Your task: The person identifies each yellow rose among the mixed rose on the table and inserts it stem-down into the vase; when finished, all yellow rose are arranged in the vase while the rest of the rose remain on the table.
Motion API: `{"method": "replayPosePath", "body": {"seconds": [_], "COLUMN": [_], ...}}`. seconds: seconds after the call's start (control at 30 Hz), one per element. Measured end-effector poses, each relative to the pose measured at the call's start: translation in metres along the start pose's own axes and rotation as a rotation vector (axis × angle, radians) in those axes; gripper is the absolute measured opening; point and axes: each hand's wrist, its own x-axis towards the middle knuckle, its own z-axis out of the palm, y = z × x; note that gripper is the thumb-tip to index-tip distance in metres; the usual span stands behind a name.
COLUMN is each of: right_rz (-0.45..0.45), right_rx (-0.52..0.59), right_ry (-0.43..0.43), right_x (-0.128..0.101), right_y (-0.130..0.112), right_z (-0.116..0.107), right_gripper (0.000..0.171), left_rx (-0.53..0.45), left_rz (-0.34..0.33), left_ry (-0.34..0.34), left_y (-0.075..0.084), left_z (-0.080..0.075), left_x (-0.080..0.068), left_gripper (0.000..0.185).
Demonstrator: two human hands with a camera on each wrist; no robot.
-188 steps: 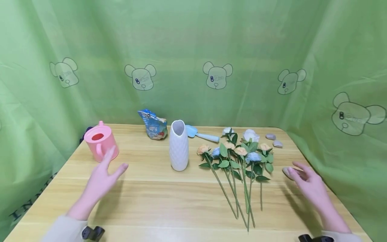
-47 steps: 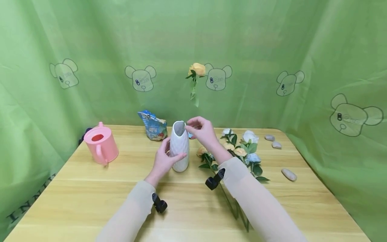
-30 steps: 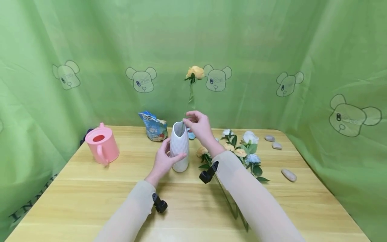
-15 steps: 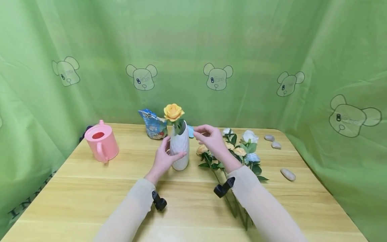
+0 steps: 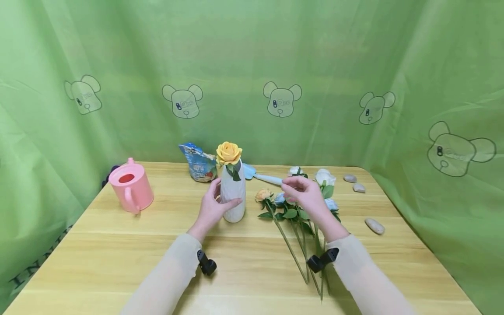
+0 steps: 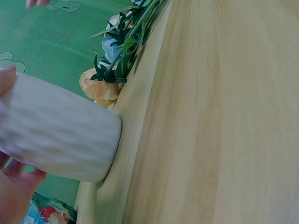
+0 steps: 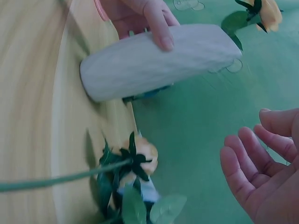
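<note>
A white ribbed vase (image 5: 234,197) stands on the wooden table (image 5: 157,245) with a yellow rose (image 5: 229,152) upright in it. My left hand (image 5: 215,204) grips the vase round its middle, thumb in front; the left wrist view has the vase (image 6: 56,130) against my palm. My right hand (image 5: 293,189) hovers with relaxed fingers just above a bunch of loose roses (image 5: 293,214) lying right of the vase and holds nothing. In the right wrist view its fingers (image 7: 252,177) are spread and empty, with the vase (image 7: 159,58) and an orange rose (image 7: 140,158) beyond.
A pink watering can (image 5: 130,186) stands at the left. Behind the vase lie a blue bag (image 5: 198,162) and a blue trowel (image 5: 261,176). Three grey stones (image 5: 374,225) lie at the right. Green cloth walls close in the table on three sides.
The yellow rose went down into the vase. My right hand let go of its stem and moved right and down over the loose roses. The left hand stayed on the vase.
</note>
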Motion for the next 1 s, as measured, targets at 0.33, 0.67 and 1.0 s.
{"method": "replayPosePath", "body": {"seconds": [0.33,0.67,1.0], "right_rz": [0.142,0.250,0.314], "right_rx": [-0.010,-0.097,-0.144], "right_ry": [-0.096,-0.146,-0.173], "right_x": [-0.026,-0.044,-0.049], "right_y": [0.027,0.050,0.060], "right_z": [-0.013,0.001,0.013], "right_gripper": [0.033,0.027,0.030], "left_rx": [-0.005,-0.007,-0.020], "left_rz": [-0.009,-0.029,-0.038], "left_ry": [-0.036,-0.042,-0.056], "left_y": [0.018,0.031,0.030], "left_z": [-0.001,-0.002,-0.003], "left_x": [-0.006,-0.013,-0.011], "left_gripper": [0.073,0.073,0.073]}}
